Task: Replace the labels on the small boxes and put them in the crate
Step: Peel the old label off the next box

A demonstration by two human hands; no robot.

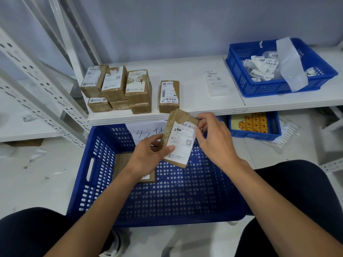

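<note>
My left hand (148, 154) grips a small brown box (169, 127) from its left side, thumb on the white label (182, 141) stuck to its face. The box is held tilted above the large blue crate (96, 164). My right hand (211, 138) pinches the label's upper right corner at the box's top edge. One brown box (126, 164) lies inside the crate, partly hidden by my left forearm. Several more labelled brown boxes (118, 86) are stacked on the white shelf (194, 102), and one box (168, 96) stands apart to their right.
A loose label sheet (215, 82) lies on the shelf. A blue basket (246, 84) at the right holds peeled labels and backing strips. A smaller blue bin (274, 127) with yellow and red packs sits below the shelf. Metal racking uprights (37, 86) stand at the left. My knees flank the crate.
</note>
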